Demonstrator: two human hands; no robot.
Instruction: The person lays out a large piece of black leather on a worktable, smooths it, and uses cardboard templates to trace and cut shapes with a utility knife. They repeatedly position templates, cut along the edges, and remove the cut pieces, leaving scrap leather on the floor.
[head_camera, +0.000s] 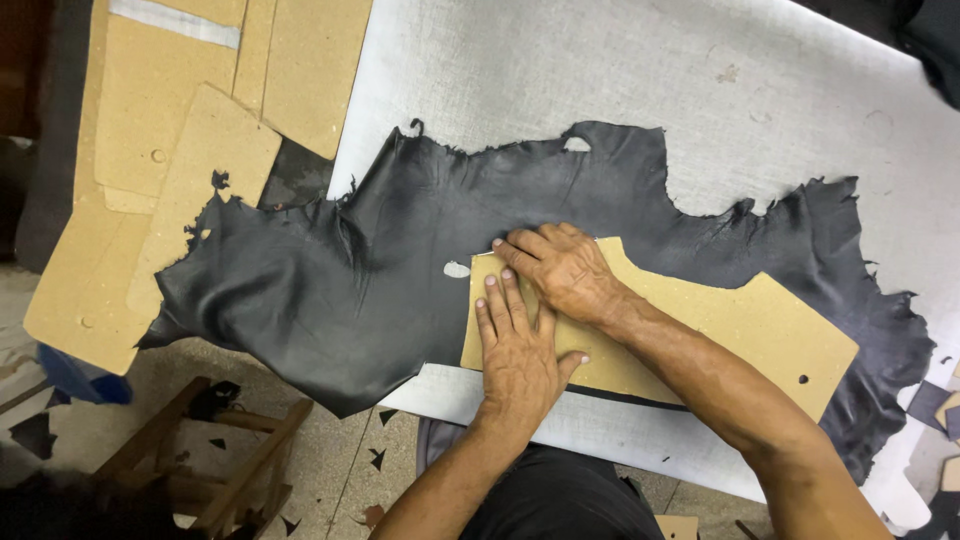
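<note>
Cardboard pattern (700, 330), tan and flat, lies on the black leather hide (330, 280) near the bench's near edge. Both hands press it down with fingers spread flat, gripping nothing: the left hand (515, 355) on its left end, the right hand (562, 270) just beyond, overlapping it. The hide sprawls across the grey bench (620, 70), ragged-edged, with small holes. More tan cardboard templates (170, 150) lie stacked far left. A wooden stool (215, 450) stands on the floor, partly cut off.
</note>
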